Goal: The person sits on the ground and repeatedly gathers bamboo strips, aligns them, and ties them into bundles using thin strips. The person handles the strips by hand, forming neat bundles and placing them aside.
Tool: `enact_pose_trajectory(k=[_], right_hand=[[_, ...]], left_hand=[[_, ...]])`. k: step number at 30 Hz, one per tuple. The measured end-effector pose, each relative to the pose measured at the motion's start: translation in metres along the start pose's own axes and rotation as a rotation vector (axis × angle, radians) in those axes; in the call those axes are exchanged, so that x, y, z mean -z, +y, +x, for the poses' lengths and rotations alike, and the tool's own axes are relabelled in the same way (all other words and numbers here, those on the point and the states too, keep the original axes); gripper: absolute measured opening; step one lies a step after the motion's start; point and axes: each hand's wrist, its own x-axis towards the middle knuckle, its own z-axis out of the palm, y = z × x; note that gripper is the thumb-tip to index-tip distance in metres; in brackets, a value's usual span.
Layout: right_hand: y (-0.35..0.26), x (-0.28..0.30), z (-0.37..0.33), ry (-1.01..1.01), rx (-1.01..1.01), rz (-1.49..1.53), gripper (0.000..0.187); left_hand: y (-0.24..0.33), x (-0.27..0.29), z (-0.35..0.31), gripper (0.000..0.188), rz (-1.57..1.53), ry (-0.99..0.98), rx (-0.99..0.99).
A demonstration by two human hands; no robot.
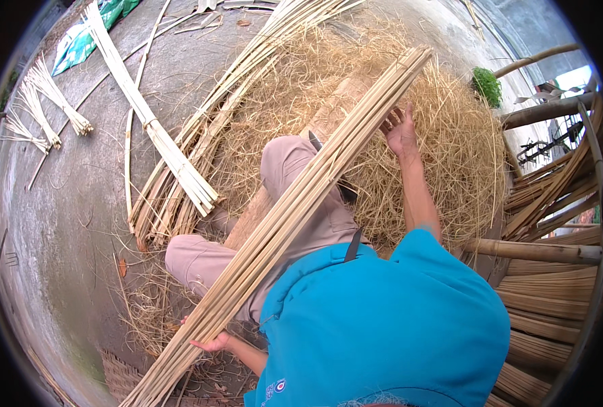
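Note:
A long bundle of split bamboo strips [294, 217] lies slantwise across my lap, from the lower left to the upper right. My left hand [212, 341] is closed around its lower part, the thumb showing beneath the strips. Beside the upper end, my right hand [401, 133] has its fingers apart, with the fingertips close against the strips' edge; whether they touch cannot be made out. A dark, blade-like piece [347, 192] shows partly from under the bundle near my knee.
Curly bamboo shavings [444, 163] heap up ahead and to the right. Long loose strips [206, 129] and a tied pale bundle [148, 115] lie left of them. Shorter bundles [57, 102] rest farther left. A bamboo rack [532, 249] with stacked strips stands at my right.

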Motion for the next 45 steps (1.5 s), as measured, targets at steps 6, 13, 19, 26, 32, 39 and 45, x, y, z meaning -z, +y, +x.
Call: enact_pose_trajectory(k=[6, 13, 19, 26, 32, 39, 45], right_hand=[[-0.048, 0.051, 0.006, 0.019, -0.015, -0.445, 0.053], [-0.162, 0.212, 0.087, 0.358, 0.65, 0.824, 0.053], [-0.056, 0.016, -0.091, 0.17, 0.455, -0.388, 0.067], [0.062, -0.086, -0.213, -0.216, 0.721, -1.305, 0.046], [0.072, -0.068, -0.199, -0.204, 0.633, -1.132, 0.009], [0.028, -0.024, -0.163, -0.027, 0.307, -0.906, 0.015], [-0.047, 0.042, -0.097, 0.422, 0.686, -0.569, 0.013]], left_hand=[[-0.011, -0.061, -0.005, 0.087, 0.989, 0.926, -0.187], [-0.041, -0.135, 0.054, 0.054, 1.74, 0.237, -0.314], [-0.213, -0.285, 0.052, 0.042, 1.529, -0.839, 0.542], [-0.375, -0.314, 0.042, 0.068, 1.146, -0.937, 1.069], [-0.424, -0.332, 0.036, 0.064, 1.242, -0.768, 1.182], [-0.442, -0.345, 0.028, 0.034, 0.871, -0.649, 1.194], [-0.425, -0.378, 0.032, 0.024, 0.703, -0.68, 0.754]])
